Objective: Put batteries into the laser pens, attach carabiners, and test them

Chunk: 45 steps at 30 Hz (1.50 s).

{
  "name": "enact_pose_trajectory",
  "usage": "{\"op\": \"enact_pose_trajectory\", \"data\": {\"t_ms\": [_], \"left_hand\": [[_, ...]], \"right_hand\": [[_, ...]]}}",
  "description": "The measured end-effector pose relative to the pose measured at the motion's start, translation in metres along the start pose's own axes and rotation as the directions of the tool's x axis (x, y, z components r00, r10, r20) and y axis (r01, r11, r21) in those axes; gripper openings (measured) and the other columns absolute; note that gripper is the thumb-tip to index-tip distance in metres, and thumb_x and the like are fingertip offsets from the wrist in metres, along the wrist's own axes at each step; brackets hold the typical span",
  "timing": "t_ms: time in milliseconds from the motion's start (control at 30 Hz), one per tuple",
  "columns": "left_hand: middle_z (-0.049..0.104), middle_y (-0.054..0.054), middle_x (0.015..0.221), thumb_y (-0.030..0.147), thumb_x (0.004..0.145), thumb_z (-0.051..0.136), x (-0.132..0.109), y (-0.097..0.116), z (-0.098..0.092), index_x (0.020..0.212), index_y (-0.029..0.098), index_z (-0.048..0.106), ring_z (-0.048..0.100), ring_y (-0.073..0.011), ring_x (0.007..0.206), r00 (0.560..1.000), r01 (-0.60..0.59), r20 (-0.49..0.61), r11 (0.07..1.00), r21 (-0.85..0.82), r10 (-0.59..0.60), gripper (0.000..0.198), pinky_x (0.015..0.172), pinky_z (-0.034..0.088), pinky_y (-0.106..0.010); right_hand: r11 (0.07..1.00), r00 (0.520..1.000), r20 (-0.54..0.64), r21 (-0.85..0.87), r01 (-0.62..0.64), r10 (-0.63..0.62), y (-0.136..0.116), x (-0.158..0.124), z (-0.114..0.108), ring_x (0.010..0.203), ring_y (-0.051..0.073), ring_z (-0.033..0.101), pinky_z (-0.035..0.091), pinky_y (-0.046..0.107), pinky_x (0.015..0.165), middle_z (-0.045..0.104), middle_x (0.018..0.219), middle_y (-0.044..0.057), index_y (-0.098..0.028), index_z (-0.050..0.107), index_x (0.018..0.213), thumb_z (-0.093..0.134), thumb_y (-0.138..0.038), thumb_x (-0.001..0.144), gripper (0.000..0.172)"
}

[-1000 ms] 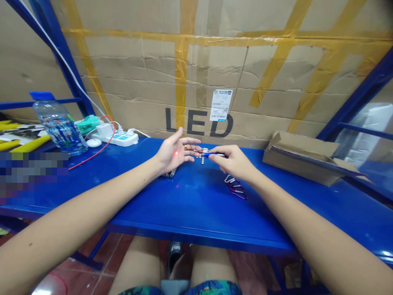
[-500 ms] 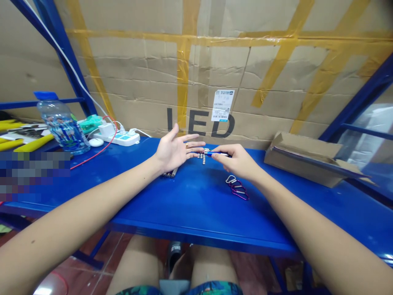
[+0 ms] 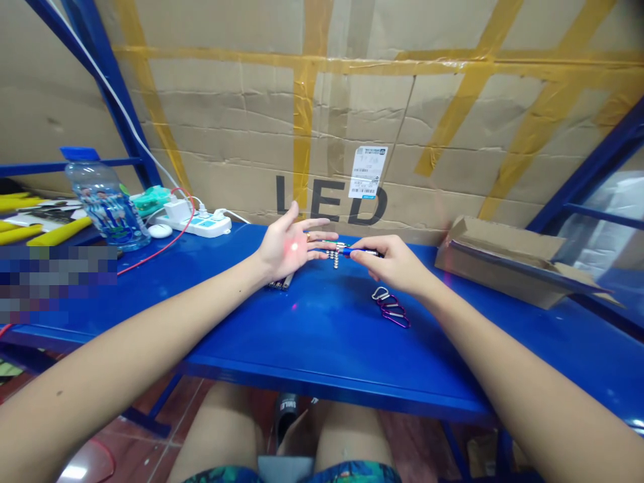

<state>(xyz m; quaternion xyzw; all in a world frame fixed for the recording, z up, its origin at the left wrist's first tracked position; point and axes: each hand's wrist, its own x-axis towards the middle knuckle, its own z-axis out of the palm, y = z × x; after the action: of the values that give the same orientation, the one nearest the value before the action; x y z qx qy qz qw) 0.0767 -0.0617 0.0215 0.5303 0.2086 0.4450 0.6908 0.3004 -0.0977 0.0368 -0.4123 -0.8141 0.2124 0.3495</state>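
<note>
Above the blue table, my right hand is closed on a slim blue laser pointer with a silver tip aimed left. My left hand is held up open, palm showing and fingers spread towards the pointer. A bright red light spot lies on its palm. Small silver button-like pieces lie on the table behind the pointer. Several slim metal rods lie partly hidden below my left hand. Nearer to me, a silver carabiner and purple carabiners lie linked or touching; I cannot tell which.
At the left stand a water bottle and a white power strip with plugs and cables. Yellow-handled tools lie further left. An open cardboard box sits at the right. A large taped carton walls off the back.
A red light spot now shows on my left palm, with a faint pink one on the table. Both hands keep almost the same pose; the view has shifted slightly.
</note>
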Motion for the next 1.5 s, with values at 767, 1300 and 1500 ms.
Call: {"op": "enact_pose_trajectory", "data": {"t_ms": [767,1300,1500], "left_hand": [[0.071,-0.017,0.105,0.070,0.089,0.039,0.004,0.013,-0.020,0.108,0.012,0.066,0.066,-0.0286,0.099,0.977,-0.126,-0.150,0.977,0.173,0.152,0.067,0.077,0.051,-0.036],[0.069,-0.007,0.077,0.033,0.086,0.058,0.012,0.010,-0.051,0.083,0.013,0.069,0.064,-0.0159,0.074,0.922,-0.067,-0.327,0.915,0.397,0.209,0.023,0.067,0.042,-0.027],[0.068,-0.007,0.075,0.031,0.081,0.060,0.014,0.009,-0.051,0.081,0.014,0.069,0.063,-0.0165,0.074,0.929,-0.088,-0.296,0.907,0.412,0.224,0.019,0.066,0.041,-0.028]], "right_hand": [[0.986,0.985,-0.025,0.027,-0.167,0.168,0.032,0.023,-0.014,0.046,0.013,0.052,0.043,0.029,0.053,0.057,0.056,-0.001,-0.012,0.069,0.091,0.056,-0.043,0.087,0.034],[0.913,0.947,0.133,-0.336,-0.233,0.291,0.102,0.136,0.028,0.091,0.025,0.069,0.050,0.030,0.085,0.077,0.105,0.015,-0.010,0.079,0.100,0.067,-0.024,0.084,0.024],[0.924,0.946,0.121,-0.283,-0.257,0.300,0.105,0.137,0.030,0.097,0.022,0.069,0.049,0.025,0.088,0.076,0.109,0.011,-0.011,0.079,0.102,0.063,-0.018,0.084,0.026]]}}
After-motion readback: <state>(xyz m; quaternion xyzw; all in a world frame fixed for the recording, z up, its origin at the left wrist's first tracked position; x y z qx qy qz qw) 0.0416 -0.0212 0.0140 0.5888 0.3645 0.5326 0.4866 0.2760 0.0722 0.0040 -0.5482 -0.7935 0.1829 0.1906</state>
